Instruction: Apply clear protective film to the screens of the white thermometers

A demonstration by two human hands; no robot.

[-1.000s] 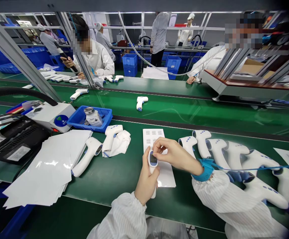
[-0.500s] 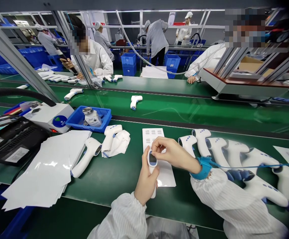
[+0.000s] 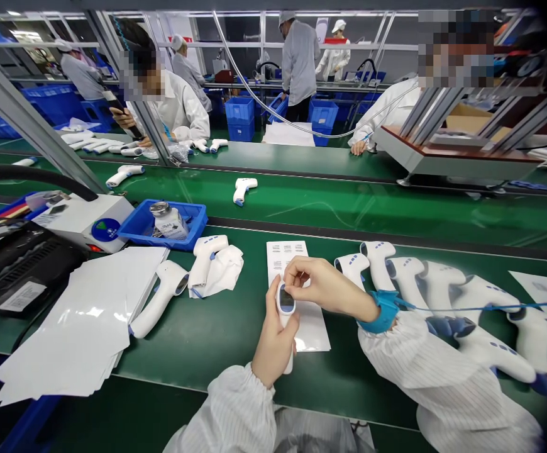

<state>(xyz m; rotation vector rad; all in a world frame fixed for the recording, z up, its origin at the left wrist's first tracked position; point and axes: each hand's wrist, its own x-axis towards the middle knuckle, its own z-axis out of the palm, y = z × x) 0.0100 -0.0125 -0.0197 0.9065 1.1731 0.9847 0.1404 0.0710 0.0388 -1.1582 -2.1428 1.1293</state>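
My left hand (image 3: 276,336) is wrapped round a white infrared thermometer (image 3: 286,301), held upright with its small dark screen facing me. At the screen's upper right edge, the thumb and forefinger of my right hand (image 3: 312,281) are pinched together; whatever lies between them is too small to make out. A blue wrist strap (image 3: 381,311) with a cord circles my right wrist. Under my hands lies a white sheet of printed labels (image 3: 314,330), partly covered by them.
Several white thermometers (image 3: 405,274) lie at the right. On the left are another thermometer (image 3: 160,299), a stack of white sheets (image 3: 73,321), and a blue tray (image 3: 193,236) with a bottle. Beyond runs a green conveyor belt (image 3: 320,204); co-workers sit across it.
The thermometers on the belt have shifted left. A person in the background has straightened up from bending. My hands keep the same hold, and the view has moved slightly.
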